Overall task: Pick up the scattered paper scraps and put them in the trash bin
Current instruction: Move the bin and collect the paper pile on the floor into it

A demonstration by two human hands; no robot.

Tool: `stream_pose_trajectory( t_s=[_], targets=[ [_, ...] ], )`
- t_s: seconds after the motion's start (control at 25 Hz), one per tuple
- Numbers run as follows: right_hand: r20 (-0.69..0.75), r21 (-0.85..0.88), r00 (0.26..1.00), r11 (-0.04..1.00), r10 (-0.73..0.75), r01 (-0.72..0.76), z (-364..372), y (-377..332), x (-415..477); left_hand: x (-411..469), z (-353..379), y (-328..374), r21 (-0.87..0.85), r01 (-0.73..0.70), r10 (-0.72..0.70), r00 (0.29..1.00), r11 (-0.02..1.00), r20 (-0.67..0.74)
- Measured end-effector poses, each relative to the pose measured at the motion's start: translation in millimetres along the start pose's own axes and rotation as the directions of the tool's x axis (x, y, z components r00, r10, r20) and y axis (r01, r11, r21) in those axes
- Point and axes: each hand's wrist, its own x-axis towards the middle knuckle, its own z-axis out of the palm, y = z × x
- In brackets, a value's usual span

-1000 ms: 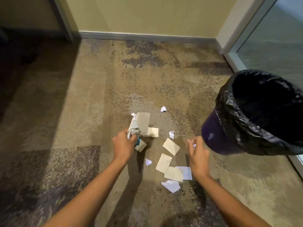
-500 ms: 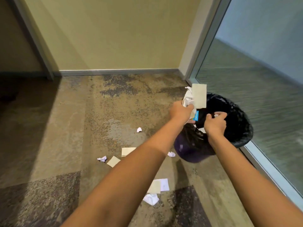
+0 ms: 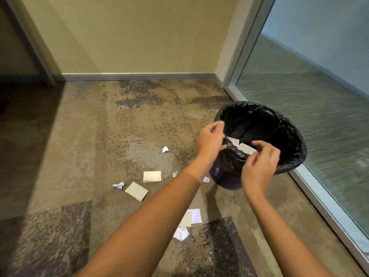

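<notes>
Head view: left hand loose, empty, at trash bin rim; right hand by a card, pinch unclear. Paper scraps lie on carpet, down-left, nearer left hand.

Floor: mottled tan and grey carpet, extending left of the left hand. A darker grey section lies below and well left of that hand. A shadow covers the far-left carpet.

Wall: plain yellow-green wall beyond both hands, with a grey baseboard along its foot. A grey post stands far to the left of the left hand.

Glazing: a glass panel rises to the right of the right hand, set in a pale metal frame. The glass reflects the carpet.
</notes>
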Motion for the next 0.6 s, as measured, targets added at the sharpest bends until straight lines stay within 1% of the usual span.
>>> stream_pose_trajectory(
  t_s=[0.04,0.08,0.12,0.2,0.24,0.32,0.36,0.4,0.44,0.48,0.52,0.56,0.6],
  targets=[
    [0.029,0.012,0.997,0.998,-0.067,0.067,4.4,-1.5,-18.5,-6.2,-20.0,-10.2,-0.014,-0.015,0.014,0.998,1.000,-0.055],
    [0.085,0.030,0.989,0.993,-0.119,0.117,8.9,-2.9,-37.8,-11.6,-40.9,-23.3,0.008,-0.021,0.021,0.995,1.000,-0.102],
    [0.162,0.051,0.973,0.986,-0.162,0.156,13.8,-2.1,-58.0,-16.4,-63.4,-39.0,0.079,-0.016,0.028,0.987,0.997,-0.156],
    [0.362,0.071,0.911,0.980,-0.199,0.185,28.0,8.4,-104.1,-23.5,-111.7,-78.1,0.322,0.046,0.037,0.969,0.945,-0.246],
    [0.473,0.069,0.861,0.982,-0.186,0.174,36.1,18.8,-127.3,-27.7,-135.8,-98.3,0.445,0.102,0.028,0.961,0.890,-0.276],
    [0.680,0.031,0.726,0.994,-0.099,0.106,52.9,44.4,-167.2,-35.4,-182.9,-132.8,0.643,0.198,0.012,0.952,0.740,-0.307],
    [0.757,-0.032,0.653,0.997,-0.018,0.064,59.4,57.1,-183.0,-36.9,-205.4,-147.2,0.714,0.236,0.007,0.947,0.659,-0.320],
    [0.814,-0.129,0.572,0.992,0.095,0.018,64.2,69.4,-196.3,-37.6,-226.1,-159.4,0.772,0.277,0.004,0.940,0.572,-0.340],
    [0.842,-0.235,0.496,0.972,0.215,-0.021,68.2,80.6,-207.2,-37.7,-244.0,-169.0,0.810,0.326,-0.011,0.930,0.487,-0.368],
    [0.844,-0.334,0.441,0.942,0.307,-0.018,71.3,89.6,-218.1,-36.2,-259.2,-175.8,0.822,0.383,-0.042,0.914,0.421,-0.404],
    [0.834,-0.392,0.440,0.918,0.332,0.051,75.5,96.2,-230.1,-33.2,-272.5,-181.7,0.820,0.432,-0.085,0.897,0.376,-0.433],
    [0.833,-0.423,0.452,0.894,0.319,0.149,80.4,99.5,-241.0,-28.6,-283.9,-186.9,0.821,0.459,-0.126,0.887,0.339,-0.443],
    [0.840,-0.439,0.445,0.871,0.311,0.220,85.6,101.1,-249.2,-23.3,-292.9,-190.6,0.836,0.460,-0.161,0.888,0.299,-0.431]
  ],
)
